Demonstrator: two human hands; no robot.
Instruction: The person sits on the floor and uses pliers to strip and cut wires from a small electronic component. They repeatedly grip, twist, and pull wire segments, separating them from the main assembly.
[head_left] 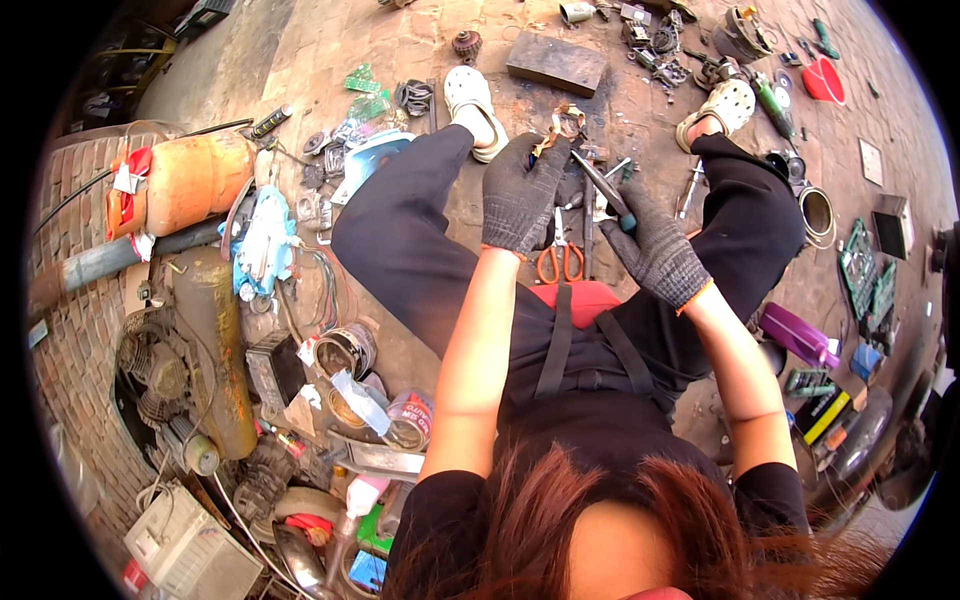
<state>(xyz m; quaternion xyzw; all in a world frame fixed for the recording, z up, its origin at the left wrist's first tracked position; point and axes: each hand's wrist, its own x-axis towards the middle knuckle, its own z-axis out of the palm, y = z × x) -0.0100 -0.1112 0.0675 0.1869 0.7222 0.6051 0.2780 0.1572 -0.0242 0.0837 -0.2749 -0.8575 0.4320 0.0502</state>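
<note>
My left hand (522, 195), in a dark grey knit glove, is closed on a small copper-coloured metal part (570, 118) whose loop sticks up past the fingers. In the other matching glove, my right hand (660, 245) grips a slim hand tool (602, 188) with a dark bluish handle and a tapering metal shaft. The tool's tip points up and left, close to the part; whether they touch I cannot tell. Orange-handled scissors (560, 258) lie on the ground just below and between my hands, beside a long dark bar (588, 235).
A dark metal block (557, 63) lies ahead between my feet. Left are an orange gas cylinder (190, 180), an open tin (345, 350) and motor parts (160, 370). Right are a red bucket (823, 80), an angle grinder (770, 105), a purple case (798, 335) and green circuit boards (860, 260).
</note>
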